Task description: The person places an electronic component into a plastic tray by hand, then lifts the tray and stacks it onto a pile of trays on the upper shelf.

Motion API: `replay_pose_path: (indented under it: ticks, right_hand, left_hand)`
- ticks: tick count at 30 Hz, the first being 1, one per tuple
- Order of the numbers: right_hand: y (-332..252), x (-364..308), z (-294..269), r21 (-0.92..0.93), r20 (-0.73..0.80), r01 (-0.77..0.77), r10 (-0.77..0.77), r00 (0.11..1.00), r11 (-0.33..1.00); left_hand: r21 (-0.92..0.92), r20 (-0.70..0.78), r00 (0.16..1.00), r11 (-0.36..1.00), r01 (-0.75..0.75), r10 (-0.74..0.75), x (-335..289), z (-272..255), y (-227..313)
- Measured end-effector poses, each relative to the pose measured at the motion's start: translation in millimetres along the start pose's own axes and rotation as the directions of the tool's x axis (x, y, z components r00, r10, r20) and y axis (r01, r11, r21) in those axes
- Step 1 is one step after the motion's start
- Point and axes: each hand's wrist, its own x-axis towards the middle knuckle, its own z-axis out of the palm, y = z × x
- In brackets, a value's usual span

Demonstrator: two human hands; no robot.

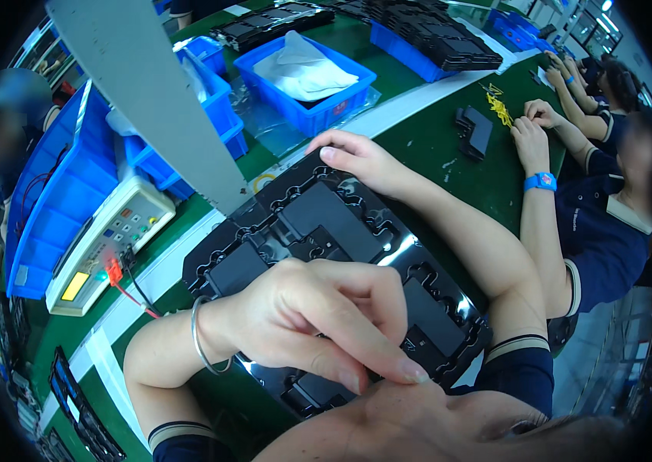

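Observation:
A black moulded plastic tray (449, 281) lies tilted across the bench in front of me, with several flat black rectangular parts (330, 219) in its pockets. My right hand (364, 162) grips the tray's far edge, thumb on top and fingers over the rim. Over the near part of the tray, my left hand (310, 316) is raised close to me, a metal bangle (200, 335) around its wrist. Its index finger stretches downward, apart from the thumb, while the other fingers curl. Nothing shows in that hand, and it hides some of the tray's pockets.
Left of the tray stand a grey post (149, 92) and a white tester (95, 254) with red and black leads. Blue bins (307, 115) and stacked black trays (434, 35) line the far side. At right, a co-worker's hands (534, 131) are near yellow pieces and a black part (474, 132).

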Motion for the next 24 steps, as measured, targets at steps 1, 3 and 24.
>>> replay_pose_path:
  ticks: [1, 3, 24]
  right_hand:
    - [0.3, 0.7, 1.0, 0.029, 0.013, -0.004, 0.004, 1.000, 1.000]
    - [2.9, 1.1, 1.2, 0.055, 0.016, -0.010, 0.009, 1.000, 0.998]
    - [6.6, 1.6, 0.9, 0.117, -0.020, 0.021, -0.018, 1.000, 0.993]
  left_hand:
    - [0.022, -0.002, 1.000, 1.000, 0.006, -0.006, -0.8, 0.7, 1.1]
    - [0.031, 0.012, 1.000, 0.999, 0.017, -0.017, -1.5, 1.1, 1.8]
    - [0.008, 0.031, 0.999, 1.000, 0.012, -0.012, -0.9, -0.2, -2.3]
